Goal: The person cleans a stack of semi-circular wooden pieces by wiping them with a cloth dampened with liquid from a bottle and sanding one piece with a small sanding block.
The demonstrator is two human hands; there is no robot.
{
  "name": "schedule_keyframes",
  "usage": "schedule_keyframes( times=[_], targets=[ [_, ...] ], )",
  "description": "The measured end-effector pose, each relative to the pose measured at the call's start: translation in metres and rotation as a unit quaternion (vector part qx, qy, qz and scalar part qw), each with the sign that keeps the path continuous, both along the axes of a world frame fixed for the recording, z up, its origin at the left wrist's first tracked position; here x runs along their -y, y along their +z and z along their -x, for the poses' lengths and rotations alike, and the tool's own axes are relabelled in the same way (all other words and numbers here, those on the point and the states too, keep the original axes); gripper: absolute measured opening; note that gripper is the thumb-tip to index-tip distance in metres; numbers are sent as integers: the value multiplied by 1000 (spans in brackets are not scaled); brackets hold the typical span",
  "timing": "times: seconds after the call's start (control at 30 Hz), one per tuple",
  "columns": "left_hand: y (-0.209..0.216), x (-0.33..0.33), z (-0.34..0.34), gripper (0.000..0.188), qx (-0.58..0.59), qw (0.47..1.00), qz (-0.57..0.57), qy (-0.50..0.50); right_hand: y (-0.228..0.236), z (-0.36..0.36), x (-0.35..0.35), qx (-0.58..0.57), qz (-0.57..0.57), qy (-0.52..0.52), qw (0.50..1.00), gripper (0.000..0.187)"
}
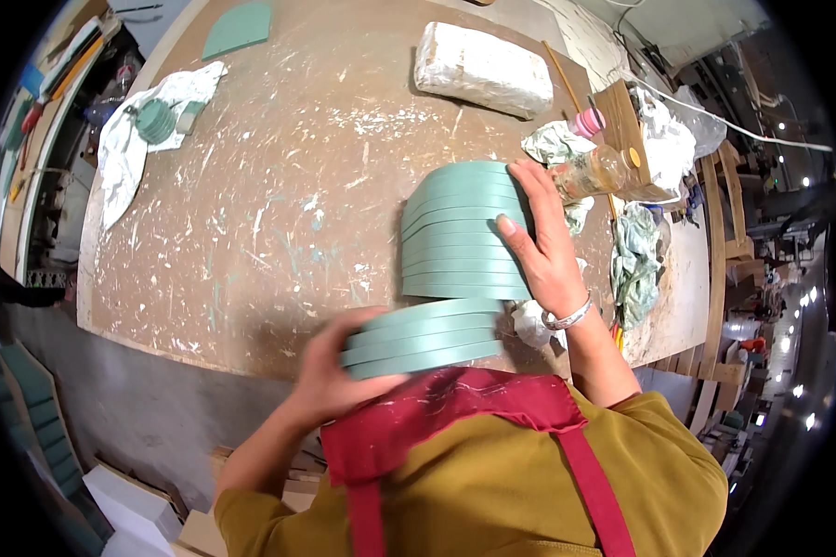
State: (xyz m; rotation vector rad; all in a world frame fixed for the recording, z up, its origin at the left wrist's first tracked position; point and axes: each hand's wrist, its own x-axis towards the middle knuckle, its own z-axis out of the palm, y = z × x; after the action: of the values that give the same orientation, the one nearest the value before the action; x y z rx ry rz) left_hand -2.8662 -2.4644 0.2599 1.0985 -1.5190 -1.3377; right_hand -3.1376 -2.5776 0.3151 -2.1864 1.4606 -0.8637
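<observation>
My left hand [330,367] is closed around the left end of a short stack of pale green curved-edge panels [427,336], held by the table's near edge in front of my red apron. Just beyond it stands a taller stack of similar green panels [460,232], several layers deep. My right hand [543,241] lies along the right side of that taller stack, fingers stretched out and thumb against its edge. The palm side of both hands is hidden.
A paint-marked brown worktable [251,232] spreads around the stacks. On it lie a white wrapped block [481,70], a clear bottle with a yellow cap [594,172], crumpled rags [636,260], a white cloth [125,153] with small green pieces, and a green panel [239,30].
</observation>
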Motion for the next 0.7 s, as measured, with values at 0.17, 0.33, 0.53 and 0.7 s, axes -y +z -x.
schedule_keyframes(
  times=[0.17, 0.33, 0.53, 0.7],
  targets=[
    [42, 8, -100, 67, -47, 950, -92, 293, -1, 2, -1, -14, 0, -14, 1000, 55],
    [61, 145, -60, 59, -89, 950, 75, 291, -4, 5, -2, 97, -34, -39, 994, 51],
    [14, 265, 42, 56, -102, 980, 118, 125, -4, 6, -6, 148, -80, -59, 984, 47],
    [-37, 308, 94, 63, -56, 991, 100, 65, -6, 7, -5, 174, -103, -70, 977, 46]
  ],
)
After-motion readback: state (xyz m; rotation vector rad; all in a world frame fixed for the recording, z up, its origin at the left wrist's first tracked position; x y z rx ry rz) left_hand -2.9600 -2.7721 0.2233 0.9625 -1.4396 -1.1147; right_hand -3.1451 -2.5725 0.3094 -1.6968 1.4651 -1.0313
